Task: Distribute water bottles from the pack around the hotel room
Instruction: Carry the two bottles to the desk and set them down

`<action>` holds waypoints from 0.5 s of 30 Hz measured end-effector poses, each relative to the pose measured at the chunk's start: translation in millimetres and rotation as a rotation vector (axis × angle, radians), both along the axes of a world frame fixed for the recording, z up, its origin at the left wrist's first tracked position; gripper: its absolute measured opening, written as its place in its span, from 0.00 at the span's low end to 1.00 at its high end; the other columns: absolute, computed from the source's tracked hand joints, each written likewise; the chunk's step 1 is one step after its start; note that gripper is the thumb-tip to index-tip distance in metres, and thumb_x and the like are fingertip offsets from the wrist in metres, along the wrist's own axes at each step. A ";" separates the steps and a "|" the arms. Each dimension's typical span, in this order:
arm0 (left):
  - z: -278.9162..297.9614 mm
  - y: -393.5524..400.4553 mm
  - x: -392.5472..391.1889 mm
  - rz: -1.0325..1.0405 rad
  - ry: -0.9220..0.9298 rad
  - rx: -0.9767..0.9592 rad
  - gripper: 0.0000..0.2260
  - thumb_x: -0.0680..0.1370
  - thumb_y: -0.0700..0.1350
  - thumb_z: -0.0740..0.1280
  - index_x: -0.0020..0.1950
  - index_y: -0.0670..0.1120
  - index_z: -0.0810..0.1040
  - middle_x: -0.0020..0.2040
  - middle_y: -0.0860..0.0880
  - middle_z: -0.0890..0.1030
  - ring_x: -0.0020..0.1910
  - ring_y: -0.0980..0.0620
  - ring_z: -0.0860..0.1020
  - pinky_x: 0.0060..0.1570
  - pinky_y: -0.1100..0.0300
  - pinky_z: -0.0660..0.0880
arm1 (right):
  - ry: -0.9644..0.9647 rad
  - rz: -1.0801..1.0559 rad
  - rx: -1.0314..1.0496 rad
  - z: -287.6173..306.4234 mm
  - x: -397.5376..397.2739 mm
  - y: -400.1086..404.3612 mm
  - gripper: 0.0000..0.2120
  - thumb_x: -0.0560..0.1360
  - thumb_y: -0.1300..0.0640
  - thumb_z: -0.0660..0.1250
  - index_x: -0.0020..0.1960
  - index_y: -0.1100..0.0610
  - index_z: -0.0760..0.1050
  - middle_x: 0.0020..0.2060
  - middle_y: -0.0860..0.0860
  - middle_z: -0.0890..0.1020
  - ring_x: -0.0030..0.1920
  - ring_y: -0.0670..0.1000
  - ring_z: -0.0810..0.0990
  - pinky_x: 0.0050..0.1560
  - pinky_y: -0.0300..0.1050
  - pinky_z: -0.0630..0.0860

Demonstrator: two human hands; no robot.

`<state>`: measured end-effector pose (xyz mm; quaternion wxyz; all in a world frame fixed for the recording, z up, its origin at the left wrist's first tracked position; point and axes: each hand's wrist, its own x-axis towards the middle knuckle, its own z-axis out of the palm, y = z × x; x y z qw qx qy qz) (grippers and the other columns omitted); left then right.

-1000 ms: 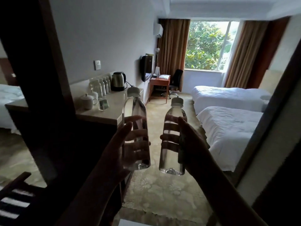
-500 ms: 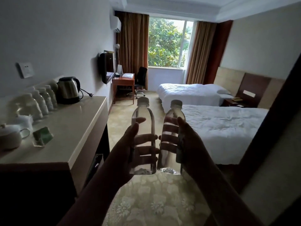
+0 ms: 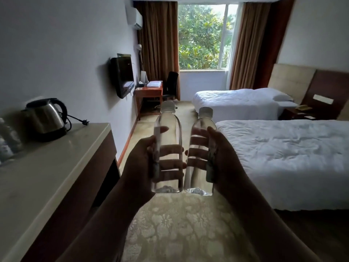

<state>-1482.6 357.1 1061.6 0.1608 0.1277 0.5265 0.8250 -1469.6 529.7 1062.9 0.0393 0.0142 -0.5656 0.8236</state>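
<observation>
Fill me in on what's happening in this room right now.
A person stands in a hotel room holding two clear, capped water bottles upright, side by side. The left hand grips the left bottle; the right hand grips the right bottle. Neither bottle is set down yet. A counter with a kettle lies to the left, two beds to the right.

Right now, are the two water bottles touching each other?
Cannot tell. In the head view the left-hand bottle and right-hand bottle lean apart at the caps, but their bases meet along one edge, with no clear gap or contact.
</observation>
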 end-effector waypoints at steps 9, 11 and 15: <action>0.6 30.7 -191.9 0.072 -0.016 -0.007 0.18 0.82 0.52 0.53 0.65 0.52 0.76 0.51 0.38 0.82 0.40 0.39 0.82 0.41 0.48 0.77 | -0.004 0.030 0.005 3.7 -201.4 33.3 0.17 0.80 0.46 0.57 0.54 0.56 0.80 0.37 0.49 0.84 0.38 0.51 0.82 0.38 0.46 0.80; -5.4 34.4 -245.0 0.063 -0.015 -0.011 0.18 0.82 0.52 0.53 0.65 0.51 0.77 0.49 0.39 0.83 0.39 0.40 0.82 0.40 0.49 0.77 | -0.009 0.005 0.033 -2.8 -252.4 35.4 0.17 0.80 0.46 0.57 0.54 0.55 0.80 0.37 0.48 0.84 0.37 0.50 0.83 0.38 0.45 0.80; -11.6 40.9 -361.8 0.024 -0.019 0.041 0.18 0.82 0.53 0.53 0.65 0.52 0.77 0.48 0.39 0.82 0.38 0.40 0.81 0.39 0.50 0.77 | -0.018 -0.056 0.051 -5.9 -360.3 38.3 0.19 0.78 0.44 0.60 0.57 0.56 0.79 0.41 0.51 0.85 0.40 0.51 0.84 0.40 0.47 0.80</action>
